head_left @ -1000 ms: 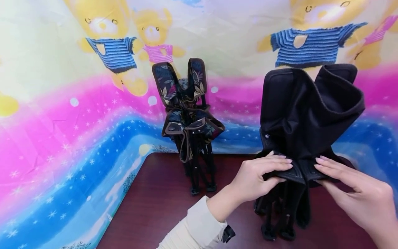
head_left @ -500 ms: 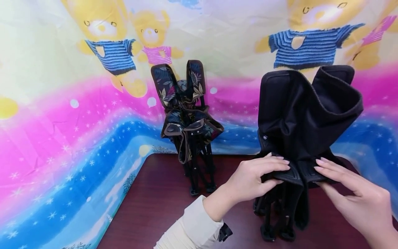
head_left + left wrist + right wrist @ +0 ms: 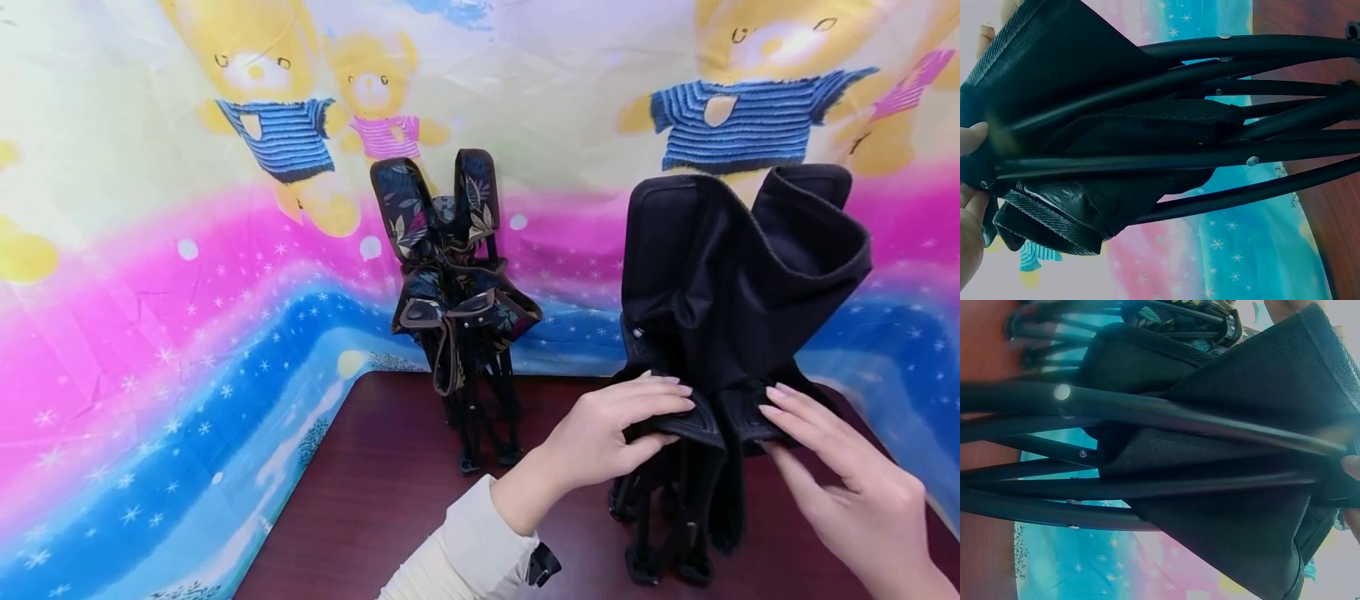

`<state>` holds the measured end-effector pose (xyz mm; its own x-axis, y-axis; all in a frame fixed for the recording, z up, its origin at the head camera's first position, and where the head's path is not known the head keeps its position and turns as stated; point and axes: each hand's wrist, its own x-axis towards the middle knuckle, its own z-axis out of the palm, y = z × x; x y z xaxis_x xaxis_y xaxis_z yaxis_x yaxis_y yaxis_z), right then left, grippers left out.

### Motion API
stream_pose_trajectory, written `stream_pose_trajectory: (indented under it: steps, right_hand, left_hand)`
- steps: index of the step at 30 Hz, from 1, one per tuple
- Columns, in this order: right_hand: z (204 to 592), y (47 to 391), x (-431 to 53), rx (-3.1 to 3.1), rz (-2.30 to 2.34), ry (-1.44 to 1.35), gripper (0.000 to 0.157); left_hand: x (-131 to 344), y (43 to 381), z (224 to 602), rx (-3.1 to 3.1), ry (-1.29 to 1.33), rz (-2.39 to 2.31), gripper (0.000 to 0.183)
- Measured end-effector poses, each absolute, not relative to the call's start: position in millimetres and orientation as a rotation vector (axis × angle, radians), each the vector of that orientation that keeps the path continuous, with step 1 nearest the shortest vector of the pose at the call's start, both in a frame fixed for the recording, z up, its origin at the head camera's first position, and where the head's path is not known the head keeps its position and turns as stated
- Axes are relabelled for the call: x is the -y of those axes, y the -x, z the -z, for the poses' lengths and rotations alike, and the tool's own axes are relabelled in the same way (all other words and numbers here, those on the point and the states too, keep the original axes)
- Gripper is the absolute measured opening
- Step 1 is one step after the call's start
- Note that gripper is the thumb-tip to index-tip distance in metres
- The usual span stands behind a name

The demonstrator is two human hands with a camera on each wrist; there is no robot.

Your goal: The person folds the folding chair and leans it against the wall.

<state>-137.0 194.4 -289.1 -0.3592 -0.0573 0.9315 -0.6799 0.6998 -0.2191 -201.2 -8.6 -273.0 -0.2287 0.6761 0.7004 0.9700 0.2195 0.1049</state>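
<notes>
A black folding chair (image 3: 697,275) stands upright on the table at the right of the head view, mostly folded, its cloth back bunched into a curve. My left hand (image 3: 600,429) grips the left front corner of its seat, fingers on top and thumb underneath. Opposite it, my right hand (image 3: 855,483) holds the right front corner in the same manner. A fold of seat cloth hangs between the two corners. Crossed black tubes (image 3: 1272,150) run below the cloth in the left wrist view. Similar tubes (image 3: 1116,409) cross the right wrist view.
A second folding chair (image 3: 457,308), smaller and leaf-patterned, stands folded on the dark red-brown table (image 3: 352,500), left of the black one. Behind the table hangs a colourful backdrop (image 3: 187,350) printed with teddy bears and snowflakes.
Both hands keep their hold on the seat corners. The gap between their fingertips has widened slightly, with the left hand shifting a little to the left. The patterned chair stays put.
</notes>
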Motion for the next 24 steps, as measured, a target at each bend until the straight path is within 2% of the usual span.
stream_pose_trajectory:
  steps: [17, 24]
  right_hand:
    - [312.6, 137.4, -187.0, 1.741, -0.843, -0.341, 0.048]
    - [314.8, 129.0, -180.5, 1.750, -0.870, -0.246, 0.054]
  left_hand:
    - [16.4, 197.6, 296.0, 2.017, 1.271, 0.747, 0.044]
    - [18.8, 195.0, 306.5, 1.976, 1.219, 0.887, 0.048]
